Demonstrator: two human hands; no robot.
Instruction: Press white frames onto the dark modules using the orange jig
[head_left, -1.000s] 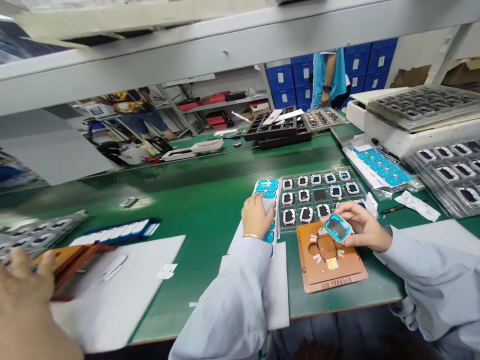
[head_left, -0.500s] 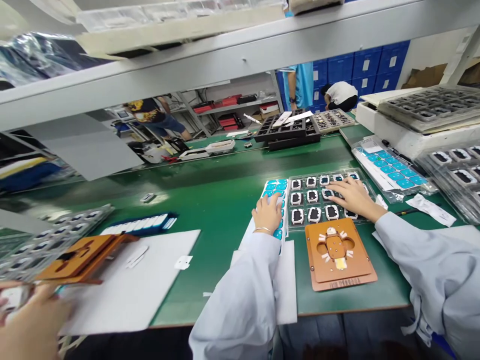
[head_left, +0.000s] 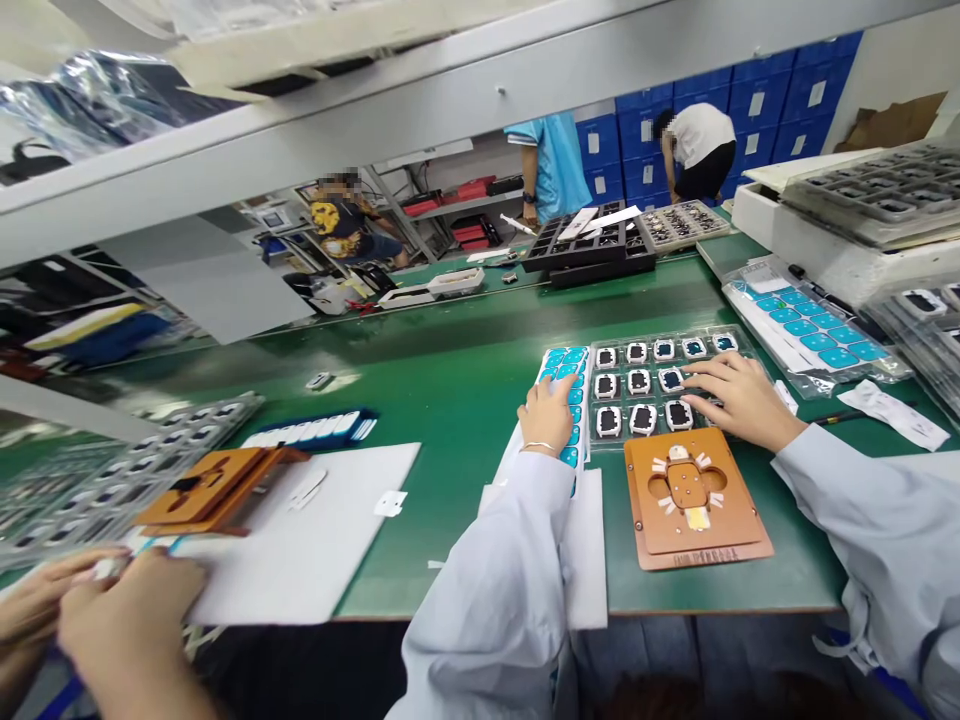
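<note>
My left hand (head_left: pixel 547 412) lies with spread fingers on a sheet of blue stickers (head_left: pixel 576 420). Over the right part of a clear tray (head_left: pixel 622 440) is my right hand (head_left: pixel 746 400), its fingers apart, the tips near the white watch-like frames with dark centres. Whether a fingertip touches a frame (head_left: pixel 670 379) is too small to tell. Rows of such frames fill the tray. Just in front of the tray sits an orange-brown fixture (head_left: pixel 694 500) with a shaped recess and small white pieces. A white foam strip (head_left: pixel 589 560) sticks out beside my left sleeve.
At the left, a co-worker's hands (head_left: pixel 124 610) hold a small white piece near another orange fixture (head_left: pixel 202 490) and a white foam sheet (head_left: pixel 300 550). Bagged blue stickers (head_left: pixel 814 325) and stacked trays (head_left: pixel 885 200) stand right. A grey shelf beam (head_left: pixel 420 130) crosses above.
The view has shifted, so the bench items appear further right. My left hand remains on the stickers and my right hand over the tray. The person in white at the back has risen somewhat.
</note>
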